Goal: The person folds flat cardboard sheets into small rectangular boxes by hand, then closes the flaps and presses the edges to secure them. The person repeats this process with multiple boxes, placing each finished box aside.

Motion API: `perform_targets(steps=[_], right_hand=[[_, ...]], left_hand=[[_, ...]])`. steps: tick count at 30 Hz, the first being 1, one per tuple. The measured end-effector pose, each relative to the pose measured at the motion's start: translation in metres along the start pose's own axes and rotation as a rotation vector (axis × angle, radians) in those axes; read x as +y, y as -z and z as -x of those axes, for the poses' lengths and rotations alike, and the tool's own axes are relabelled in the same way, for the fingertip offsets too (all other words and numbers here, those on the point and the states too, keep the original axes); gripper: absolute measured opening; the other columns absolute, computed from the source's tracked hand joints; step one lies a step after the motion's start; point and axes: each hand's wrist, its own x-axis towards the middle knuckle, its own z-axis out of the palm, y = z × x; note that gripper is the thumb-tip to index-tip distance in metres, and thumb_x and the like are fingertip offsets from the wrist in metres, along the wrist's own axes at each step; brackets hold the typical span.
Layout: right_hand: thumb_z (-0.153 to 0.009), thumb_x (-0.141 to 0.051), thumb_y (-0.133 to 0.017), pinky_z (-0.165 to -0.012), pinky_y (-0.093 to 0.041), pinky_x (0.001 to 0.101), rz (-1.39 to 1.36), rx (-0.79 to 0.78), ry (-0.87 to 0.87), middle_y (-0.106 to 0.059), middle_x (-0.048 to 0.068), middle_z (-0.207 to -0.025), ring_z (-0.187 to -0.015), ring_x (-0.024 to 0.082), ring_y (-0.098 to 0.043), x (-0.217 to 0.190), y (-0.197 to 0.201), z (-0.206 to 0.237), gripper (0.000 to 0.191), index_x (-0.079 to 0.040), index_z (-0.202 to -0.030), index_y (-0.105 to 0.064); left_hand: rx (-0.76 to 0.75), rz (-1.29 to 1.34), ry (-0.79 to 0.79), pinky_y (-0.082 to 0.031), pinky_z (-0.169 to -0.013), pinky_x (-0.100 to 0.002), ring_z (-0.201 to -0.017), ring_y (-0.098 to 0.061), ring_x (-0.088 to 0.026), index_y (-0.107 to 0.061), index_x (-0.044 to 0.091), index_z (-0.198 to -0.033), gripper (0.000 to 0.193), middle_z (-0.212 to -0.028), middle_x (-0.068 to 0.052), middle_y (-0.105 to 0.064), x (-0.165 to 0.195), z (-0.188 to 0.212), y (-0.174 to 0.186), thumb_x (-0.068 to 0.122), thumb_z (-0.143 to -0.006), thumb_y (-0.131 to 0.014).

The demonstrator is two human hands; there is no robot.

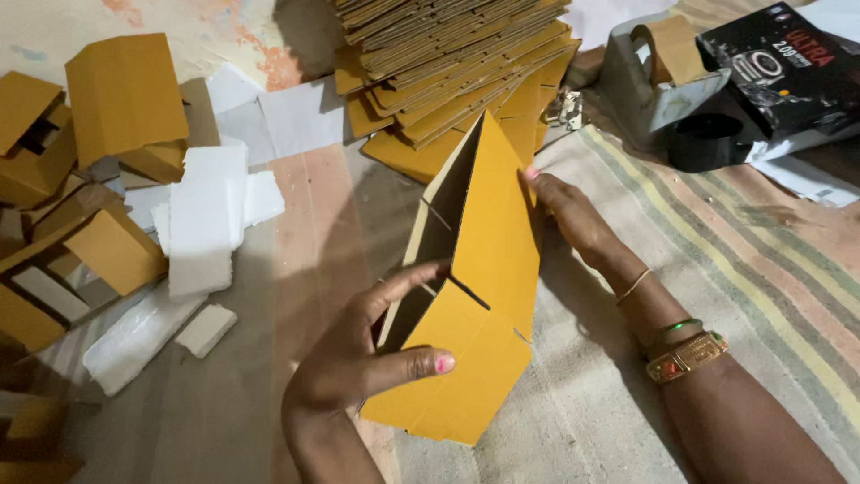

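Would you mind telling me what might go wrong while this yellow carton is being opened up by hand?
1. The carton is held only by the left hand at its lower flap and the right hand at one edge, so it may spring flat or slip.
2. The leaning stack of flat cartons just behind could be knocked over.

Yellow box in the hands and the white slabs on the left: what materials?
Yellow box: looks like corrugated cardboard, matte yellow outside, pale brown inside; cut flaps and sharp creases show. Left hand and right hand hold it open. White slabs: probably foam, matte with rough broken edges, though dense paperboard can't be ruled out.
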Motion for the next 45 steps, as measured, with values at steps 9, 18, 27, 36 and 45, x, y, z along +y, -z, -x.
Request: perform_targets(steps=[9, 18, 27, 36, 45], right_hand=[[-0.1, -0.059, -0.047, -0.058, -0.043, 0.0284, -0.163, 0.264, 0.149, -0.062, 0.001, -0.069, -0.059, 0.009, -0.053, 0.002, 0.01, 0.0, 0.058, -0.008, -0.083, -0.068], [-0.096, -0.073, -0.033, -0.052, -0.037, 0.0272, -0.231, 0.393, 0.023, -0.057, 0.0, -0.063, -0.055, 0.009, -0.046, 0.001, 0.001, 0.001, 0.079, -0.008, -0.074, -0.071], [-0.101, -0.071, -0.034, -0.056, -0.042, 0.0288, -0.349, 0.281, 0.099, -0.05, 0.004, -0.061, -0.055, 0.016, -0.048, -0.002, 0.007, 0.001, 0.07, -0.012, -0.065, -0.047], [-0.114, -0.06, -0.04, -0.069, -0.039, 0.0292, -0.267, 0.183, 0.326, -0.042, -0.003, -0.078, -0.072, 0.011, -0.04, 0.024, 0.005, -0.007, 0.058, -0.011, -0.084, -0.045], [-0.105, -0.041, -0.046, -0.08, -0.051, 0.0246, -0.144, 0.143, 0.449, -0.075, 0.005, -0.094, -0.085, 0.01, -0.067, -0.003, 0.006, 0.033, 0.051, 0.001, -0.111, -0.074]], left_hand=[[-0.035, -0.038, -0.108, -0.042, -0.1, -0.024, -0.119, -0.055, -0.009, -0.054, -0.002, -0.149, 0.116, -0.123, -0.003, -0.064, -0.011, -0.009, -0.002, 0.08, -0.068, -0.072], [0.089, 0.022, -0.031, -0.039, -0.066, -0.022, -0.075, -0.046, -0.009, -0.049, 0.004, -0.159, 0.083, -0.086, -0.001, -0.046, -0.021, -0.017, -0.013, 0.055, -0.095, -0.064], [0.183, -0.44, 0.419, -0.067, -0.081, -0.03, -0.087, -0.078, -0.016, -0.046, 0.035, -0.156, 0.075, -0.099, -0.006, -0.078, 0.033, 0.043, -0.026, 0.019, -0.087, -0.072], [0.598, -0.987, 0.381, -0.058, -0.067, -0.037, -0.067, -0.074, -0.023, -0.082, 0.039, -0.106, 0.025, -0.081, -0.003, -0.077, 0.045, 0.03, -0.049, 0.026, -0.088, -0.069], [1.109, -0.56, -0.329, -0.061, -0.084, -0.036, -0.101, -0.073, -0.018, -0.075, 0.016, -0.114, 0.021, -0.113, -0.003, -0.073, 0.006, -0.032, -0.047, 0.014, -0.095, -0.067]])
